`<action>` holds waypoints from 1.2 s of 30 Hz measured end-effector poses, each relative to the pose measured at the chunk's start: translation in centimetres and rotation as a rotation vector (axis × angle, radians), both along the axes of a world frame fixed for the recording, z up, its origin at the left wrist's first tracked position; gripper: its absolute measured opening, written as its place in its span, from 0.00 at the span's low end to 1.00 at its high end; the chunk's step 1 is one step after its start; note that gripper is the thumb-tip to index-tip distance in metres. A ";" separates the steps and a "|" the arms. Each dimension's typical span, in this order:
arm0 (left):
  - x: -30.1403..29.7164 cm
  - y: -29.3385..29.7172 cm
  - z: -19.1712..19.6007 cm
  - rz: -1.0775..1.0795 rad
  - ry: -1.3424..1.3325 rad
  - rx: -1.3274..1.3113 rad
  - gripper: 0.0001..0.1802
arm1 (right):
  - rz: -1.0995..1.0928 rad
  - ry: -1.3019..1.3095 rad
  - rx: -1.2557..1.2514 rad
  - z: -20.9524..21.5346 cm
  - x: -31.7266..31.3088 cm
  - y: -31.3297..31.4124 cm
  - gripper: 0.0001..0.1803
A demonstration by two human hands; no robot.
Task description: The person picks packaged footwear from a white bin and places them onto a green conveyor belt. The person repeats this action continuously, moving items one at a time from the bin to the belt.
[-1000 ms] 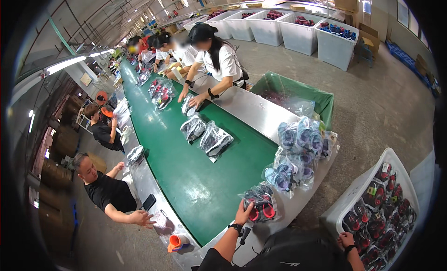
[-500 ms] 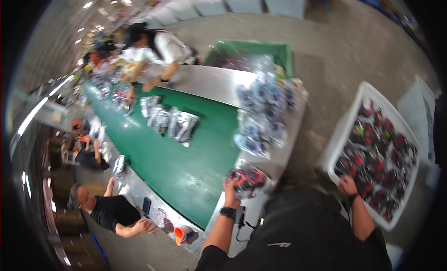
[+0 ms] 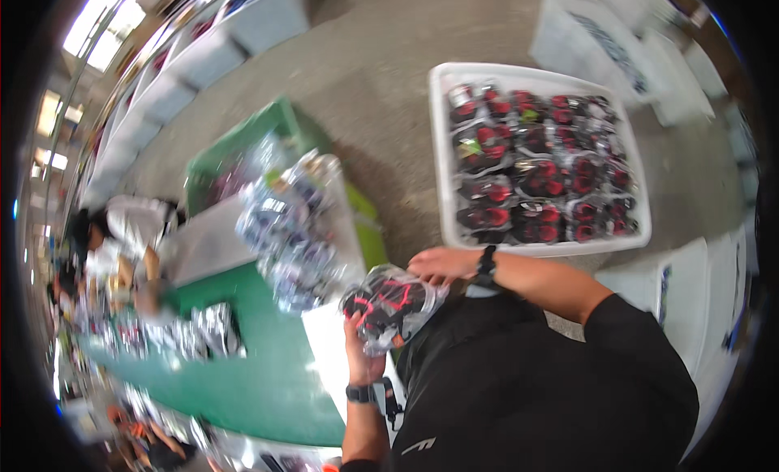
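Note:
In front of my body is a clear plastic bag (image 3: 393,306) with what looks like a pair of black shoes with pink-red trim. My left hand (image 3: 362,346) grips it from the near left, thumb along its side. My right hand (image 3: 443,264) is at the bag's far right edge, fingers bent onto the plastic; the fingertips are partly hidden. Just beyond, on the table end (image 3: 350,261), lies a heap of bagged pale blue footwear (image 3: 296,245). A white tub (image 3: 442,147) at the far right holds rows of similar bagged black and red shoes (image 3: 542,178).
A green conveyor belt (image 3: 268,395) runs off to the left, with silvery bags (image 3: 217,330) on it. Behind the heap stands a green bin (image 3: 300,131). A co-worker in white (image 3: 134,228) leans over the belt's far side. White tubs (image 3: 560,34) stand at right and back.
My view has swung right toward the white tub. My right hand has left the tub's rim and come to the bagged shoes, which my left hand has raised close to my body.

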State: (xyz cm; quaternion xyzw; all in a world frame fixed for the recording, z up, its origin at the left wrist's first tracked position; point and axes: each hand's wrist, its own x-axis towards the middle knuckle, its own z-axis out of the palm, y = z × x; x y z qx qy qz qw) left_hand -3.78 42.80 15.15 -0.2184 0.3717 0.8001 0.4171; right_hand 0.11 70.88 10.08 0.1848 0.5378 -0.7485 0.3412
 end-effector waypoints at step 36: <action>5.5 -4.9 -7.8 -0.246 0.366 -0.852 0.25 | -0.826 -0.343 0.343 -14.9 16.0 24.7 0.16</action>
